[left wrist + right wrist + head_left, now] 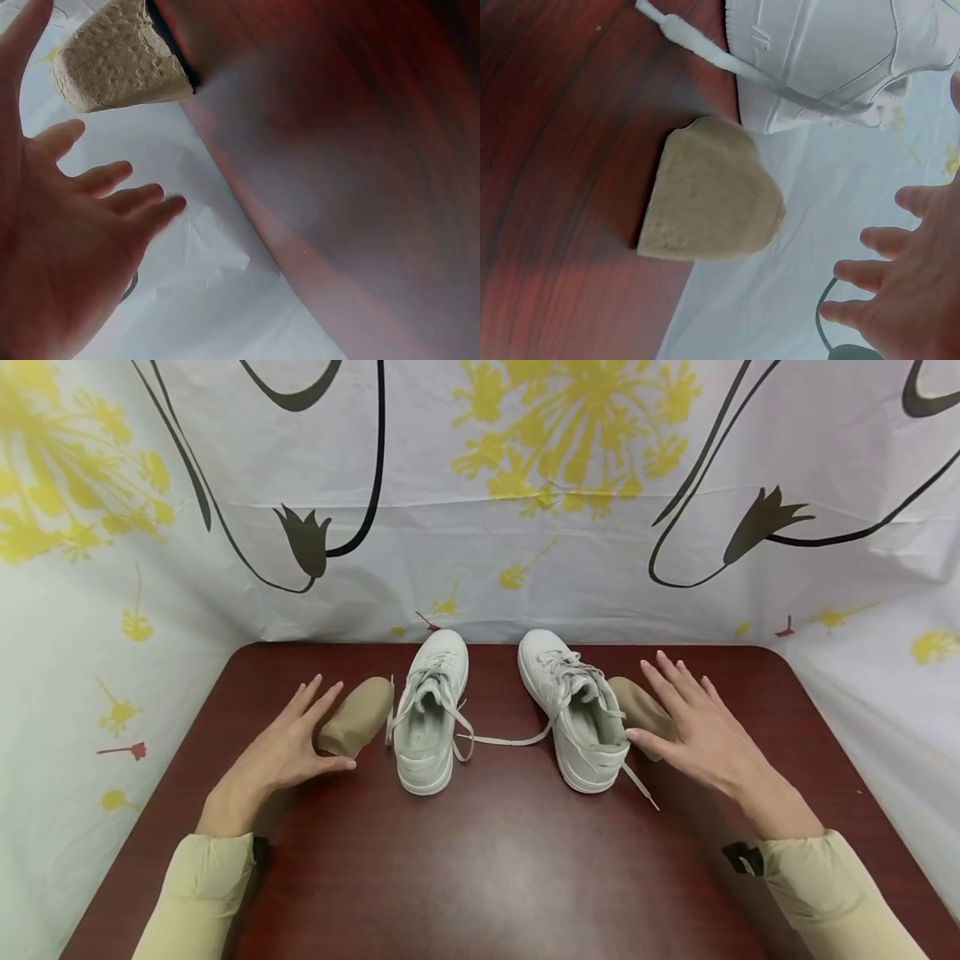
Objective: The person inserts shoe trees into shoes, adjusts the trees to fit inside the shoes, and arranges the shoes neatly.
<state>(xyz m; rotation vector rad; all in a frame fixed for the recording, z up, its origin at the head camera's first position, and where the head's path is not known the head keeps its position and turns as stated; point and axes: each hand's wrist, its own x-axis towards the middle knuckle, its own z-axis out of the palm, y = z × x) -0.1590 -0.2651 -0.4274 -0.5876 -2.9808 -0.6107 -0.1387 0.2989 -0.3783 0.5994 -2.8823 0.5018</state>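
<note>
Two white sneakers stand on the table with toes pointing away: a left sneaker [429,714] and a right sneaker [573,710], their laces loose. Beside the left one lies a tan moulded-pulp shoe insert [357,717], dimpled on its end in the left wrist view. My left hand [288,747] hovers around it, fingers spread, holding nothing. Another tan shoe insert [641,714] lies right of the right sneaker, partly hidden by that shoe and my hand. With fingers spread, my right hand [701,731] is over this insert's outer side, its thumb near the sneaker's heel.
A white shoelace [510,742] stretches across the dark red table [480,868] between the sneakers. Another lace end [641,787] trails from the right sneaker toward me. A white curtain [420,518] with flower prints hangs behind and at both sides of the table.
</note>
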